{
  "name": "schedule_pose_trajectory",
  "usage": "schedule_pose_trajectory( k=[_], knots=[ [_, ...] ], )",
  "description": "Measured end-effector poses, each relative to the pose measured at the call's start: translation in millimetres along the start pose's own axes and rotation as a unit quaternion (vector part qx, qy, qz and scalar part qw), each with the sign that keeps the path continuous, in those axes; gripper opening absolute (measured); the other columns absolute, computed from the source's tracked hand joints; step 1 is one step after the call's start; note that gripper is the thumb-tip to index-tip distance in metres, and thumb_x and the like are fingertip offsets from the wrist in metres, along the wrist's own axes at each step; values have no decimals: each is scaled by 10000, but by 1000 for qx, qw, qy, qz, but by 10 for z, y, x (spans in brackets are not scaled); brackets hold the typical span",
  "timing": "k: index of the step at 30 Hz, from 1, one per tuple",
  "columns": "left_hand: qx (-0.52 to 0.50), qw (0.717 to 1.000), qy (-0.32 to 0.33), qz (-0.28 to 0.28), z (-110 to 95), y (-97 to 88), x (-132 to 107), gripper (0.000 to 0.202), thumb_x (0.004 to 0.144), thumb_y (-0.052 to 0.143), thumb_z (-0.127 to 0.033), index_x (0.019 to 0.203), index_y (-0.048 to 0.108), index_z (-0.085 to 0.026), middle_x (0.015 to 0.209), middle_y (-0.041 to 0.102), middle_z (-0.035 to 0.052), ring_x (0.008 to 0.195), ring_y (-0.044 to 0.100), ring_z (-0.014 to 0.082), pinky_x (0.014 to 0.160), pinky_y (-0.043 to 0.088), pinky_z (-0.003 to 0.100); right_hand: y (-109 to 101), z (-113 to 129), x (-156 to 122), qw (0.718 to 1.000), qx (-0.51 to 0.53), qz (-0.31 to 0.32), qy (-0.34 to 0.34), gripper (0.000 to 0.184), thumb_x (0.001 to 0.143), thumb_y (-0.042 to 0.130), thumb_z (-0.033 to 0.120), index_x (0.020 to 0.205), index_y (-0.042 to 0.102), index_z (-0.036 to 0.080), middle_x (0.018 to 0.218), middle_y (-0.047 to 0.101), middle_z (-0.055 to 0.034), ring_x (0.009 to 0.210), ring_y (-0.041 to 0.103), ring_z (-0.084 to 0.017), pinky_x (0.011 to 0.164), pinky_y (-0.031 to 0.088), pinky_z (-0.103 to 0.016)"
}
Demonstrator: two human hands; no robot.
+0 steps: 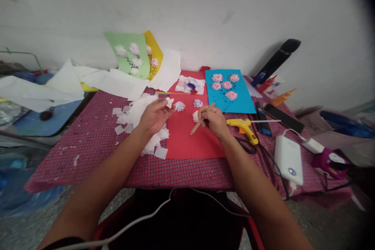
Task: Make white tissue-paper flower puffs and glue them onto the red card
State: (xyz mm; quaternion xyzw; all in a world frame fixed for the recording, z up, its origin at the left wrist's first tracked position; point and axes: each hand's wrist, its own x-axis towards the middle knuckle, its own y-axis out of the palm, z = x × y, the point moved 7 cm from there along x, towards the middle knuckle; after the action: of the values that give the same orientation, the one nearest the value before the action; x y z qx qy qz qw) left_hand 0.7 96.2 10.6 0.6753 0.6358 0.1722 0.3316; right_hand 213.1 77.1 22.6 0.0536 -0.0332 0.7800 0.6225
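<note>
My right hand [213,121] is shut on a thin wooden stick [201,119], its tip pointing down-left over a red card [187,144]. A crumpled white tissue scrap [195,116] sits just left of those fingers. My left hand [154,117] pinches a small white tissue square [169,102] at its fingertips. Beside it lie a pile of white tissue squares [140,123] and two small round tissue flowers [179,106] on the red card's upper part.
A yellow hot glue gun [243,129] lies to the right, near a white power bank [288,160] and its cable. A blue card with pink flowers [229,90] and a green flower card [127,56] stand at the back. Large white paper sheets [96,80] spread left.
</note>
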Motion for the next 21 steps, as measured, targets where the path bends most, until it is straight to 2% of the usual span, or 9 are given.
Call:
schedule_pose_trajectory(
  k=[3, 7, 9, 13, 21],
  knots=[
    [2, 1000, -1, -1, -2, 2, -5, 139, 747, 771, -131, 801, 651, -176, 763, 685, 26, 893, 704, 191, 968, 543, 403, -43, 18, 25, 999, 37, -24, -6, 138, 734, 530, 259, 664, 632, 196, 423, 515, 29, 373, 412, -117, 397, 297, -249],
    [2, 1000, 0, 1, -1, 7, -6, 130, 756, 765, -129, 792, 647, -170, 767, 686, 29, 882, 702, 187, 966, 544, 404, -180, 50, 34, 989, -3, -141, -55, 150, 821, 569, 297, 794, 664, 184, 568, 617, 14, 434, 489, -112, 434, 363, -244],
    [4, 1000, -1, 2, 4, 6, -3, 132, 753, 768, -128, 783, 645, -164, 762, 684, 28, 872, 702, 185, 962, 546, 402, -210, 54, 25, 980, -45, -178, -77, 190, 864, 584, 330, 904, 689, 176, 680, 665, 0, 482, 529, -108, 468, 399, -243],
    [12, 1000, -2, 2, 19, 1, 9, 133, 750, 767, -128, 793, 646, -160, 766, 683, 23, 868, 710, 187, 951, 550, 404, -207, 40, 18, 974, -83, -188, -98, 245, 912, 566, 364, 987, 704, 176, 791, 685, -17, 534, 566, -106, 507, 435, -249],
    [21, 1000, -12, -5, 54, -19, 16, 146, 751, 769, -129, 805, 638, -163, 722, 662, 10, 845, 718, 189, 940, 554, 400, -221, 14, 32, 971, -121, -189, -87, 228, 906, 561, 338, 967, 704, 171, 790, 686, -21, 539, 568, -116, 502, 429, -256]
  ],
)
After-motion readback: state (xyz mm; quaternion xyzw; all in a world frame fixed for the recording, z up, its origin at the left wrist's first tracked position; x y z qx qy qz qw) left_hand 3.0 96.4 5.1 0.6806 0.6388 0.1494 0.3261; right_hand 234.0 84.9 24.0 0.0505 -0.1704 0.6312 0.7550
